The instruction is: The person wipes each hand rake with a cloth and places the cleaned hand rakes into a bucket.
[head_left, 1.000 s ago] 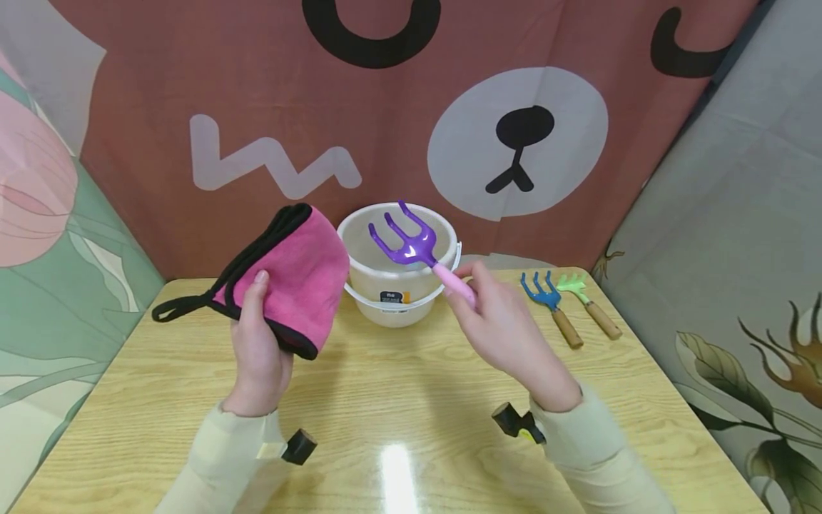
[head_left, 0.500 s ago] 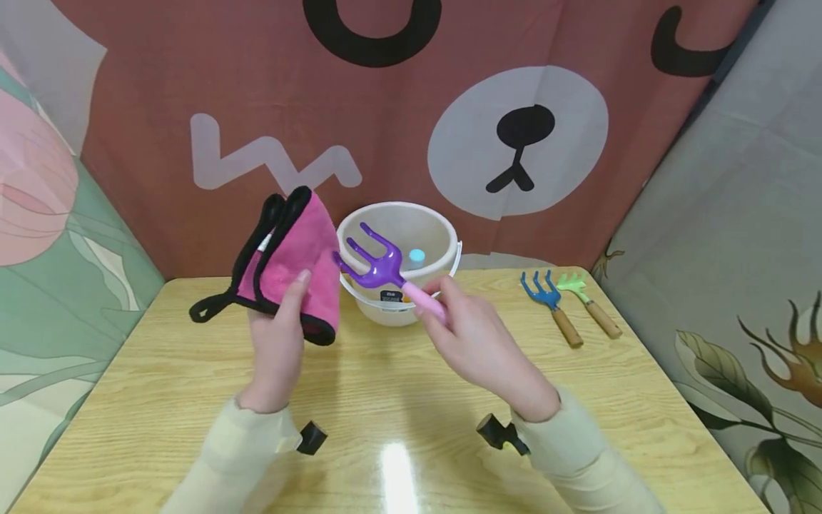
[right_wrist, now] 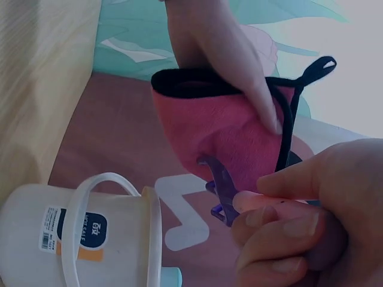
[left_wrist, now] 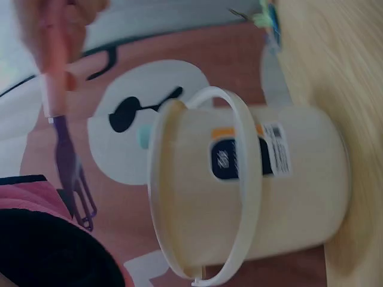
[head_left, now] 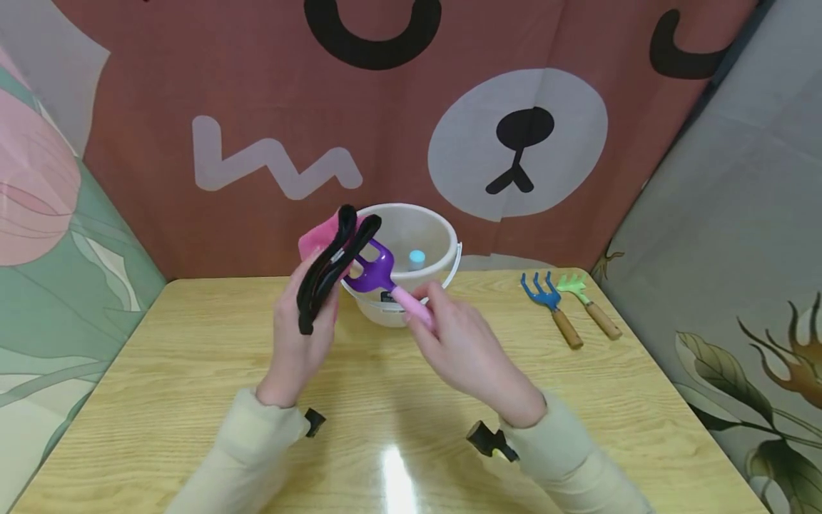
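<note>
Above the middle of the counter point(head_left: 193, 371), the two hands have drawn closer together. The right hand point(head_left: 469, 350) grips the pink handle of a purple fork point(head_left: 379, 273), aimed up and leftward. The left hand point(head_left: 298, 350) grasps a folded pink cloth point(right_wrist: 224, 122) with black edging; a moment ago its pink face was turned to the head camera, and now the black edges show. Cloth and fork were apart; now the cloth covers the tines from above, and the right wrist view seems to show one tip against it. I judge the work has reached the point where the two meet, though how firmly is unclear. Just beyond stands a white bucket point(left_wrist: 299, 209), upright, a light-blue object point(head_left: 417, 259) inside it. Off to the right, a blue fork point(head_left: 546, 296) and a green rake point(head_left: 574, 287) lie unmoved.
</note>
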A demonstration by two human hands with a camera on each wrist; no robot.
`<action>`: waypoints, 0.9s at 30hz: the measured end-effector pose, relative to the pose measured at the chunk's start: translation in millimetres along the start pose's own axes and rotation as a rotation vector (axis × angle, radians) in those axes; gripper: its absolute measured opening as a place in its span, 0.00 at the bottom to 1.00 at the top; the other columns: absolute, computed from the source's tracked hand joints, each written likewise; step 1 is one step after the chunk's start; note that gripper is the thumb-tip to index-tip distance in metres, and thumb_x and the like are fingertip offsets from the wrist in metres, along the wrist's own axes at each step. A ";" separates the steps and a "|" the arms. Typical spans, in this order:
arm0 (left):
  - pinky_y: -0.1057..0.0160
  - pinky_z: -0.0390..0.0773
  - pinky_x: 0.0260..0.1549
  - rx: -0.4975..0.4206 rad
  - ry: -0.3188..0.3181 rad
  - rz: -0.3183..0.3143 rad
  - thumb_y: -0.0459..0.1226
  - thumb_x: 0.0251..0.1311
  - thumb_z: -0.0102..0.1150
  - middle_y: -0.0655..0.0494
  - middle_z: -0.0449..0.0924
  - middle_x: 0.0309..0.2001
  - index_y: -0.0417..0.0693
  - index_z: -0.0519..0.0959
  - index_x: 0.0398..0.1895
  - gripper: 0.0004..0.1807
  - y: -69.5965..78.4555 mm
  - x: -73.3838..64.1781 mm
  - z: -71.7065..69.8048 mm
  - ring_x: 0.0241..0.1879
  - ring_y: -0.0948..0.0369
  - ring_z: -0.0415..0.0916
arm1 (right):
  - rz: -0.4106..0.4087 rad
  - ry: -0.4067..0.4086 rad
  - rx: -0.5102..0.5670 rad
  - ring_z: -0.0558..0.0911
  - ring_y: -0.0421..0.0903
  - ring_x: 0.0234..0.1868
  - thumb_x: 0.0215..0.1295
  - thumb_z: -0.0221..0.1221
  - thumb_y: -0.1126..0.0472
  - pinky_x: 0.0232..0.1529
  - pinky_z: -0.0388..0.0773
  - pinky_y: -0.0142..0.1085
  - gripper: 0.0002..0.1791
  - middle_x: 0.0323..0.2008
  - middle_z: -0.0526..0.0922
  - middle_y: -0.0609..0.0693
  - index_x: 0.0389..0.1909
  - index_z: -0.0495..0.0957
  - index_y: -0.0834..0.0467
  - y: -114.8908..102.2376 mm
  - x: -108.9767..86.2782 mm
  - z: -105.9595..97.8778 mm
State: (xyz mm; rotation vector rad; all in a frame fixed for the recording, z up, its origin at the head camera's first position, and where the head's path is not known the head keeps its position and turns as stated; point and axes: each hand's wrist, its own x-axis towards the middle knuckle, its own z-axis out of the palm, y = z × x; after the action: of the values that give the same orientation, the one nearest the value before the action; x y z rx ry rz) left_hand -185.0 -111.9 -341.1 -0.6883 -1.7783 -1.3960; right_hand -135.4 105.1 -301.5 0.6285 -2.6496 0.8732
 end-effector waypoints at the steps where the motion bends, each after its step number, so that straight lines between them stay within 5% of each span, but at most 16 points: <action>1: 0.58 0.72 0.61 0.055 -0.006 0.068 0.20 0.65 0.57 0.40 0.82 0.54 0.34 0.78 0.60 0.20 -2.8 0.3 0.4 0.57 0.49 0.78 | -0.003 0.003 0.002 0.69 0.40 0.17 0.75 0.58 0.57 0.17 0.69 0.36 0.12 0.20 0.71 0.43 0.54 0.73 0.57 -0.5 -0.1 0.8; 4: 0.48 0.61 0.69 0.174 -0.056 0.164 0.21 0.62 0.60 0.41 0.77 0.63 0.34 0.79 0.61 0.23 -8.4 -0.4 0.3 0.68 0.43 0.67 | -0.006 0.003 0.029 0.69 0.40 0.16 0.75 0.58 0.58 0.16 0.69 0.36 0.13 0.21 0.71 0.44 0.54 0.73 0.57 -3.1 -0.2 3.2; 11: 0.46 0.58 0.70 0.396 -0.183 0.222 0.26 0.64 0.54 0.42 0.73 0.66 0.36 0.76 0.66 0.25 -10.3 -4.5 -2.6 0.72 0.47 0.62 | -0.042 0.048 0.043 0.70 0.40 0.18 0.73 0.61 0.59 0.17 0.70 0.35 0.13 0.22 0.72 0.43 0.53 0.74 0.58 -8.5 -0.1 11.1; 17: 0.48 0.58 0.70 0.371 -0.245 0.233 0.22 0.56 0.56 0.42 0.73 0.67 0.34 0.76 0.64 0.28 -6.3 -5.3 -2.6 0.72 0.48 0.62 | -0.039 0.089 0.065 0.71 0.39 0.18 0.70 0.64 0.58 0.18 0.70 0.35 0.14 0.21 0.74 0.43 0.50 0.75 0.58 -9.8 -0.2 15.8; 27: 0.51 0.62 0.69 0.323 -0.281 0.293 0.29 0.63 0.54 0.43 0.77 0.62 0.34 0.78 0.57 0.19 -3.1 -2.6 1.5 0.69 0.47 0.68 | -0.030 0.112 0.053 0.72 0.41 0.21 0.70 0.64 0.58 0.21 0.72 0.38 0.13 0.23 0.74 0.44 0.49 0.75 0.58 -8.1 0.5 18.5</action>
State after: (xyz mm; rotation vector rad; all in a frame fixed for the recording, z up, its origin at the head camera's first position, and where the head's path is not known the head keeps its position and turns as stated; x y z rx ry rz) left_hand -186.3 -111.2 -345.2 -0.9560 -1.9652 -0.8243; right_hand -134.2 87.6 -311.7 0.6114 -2.5184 0.9448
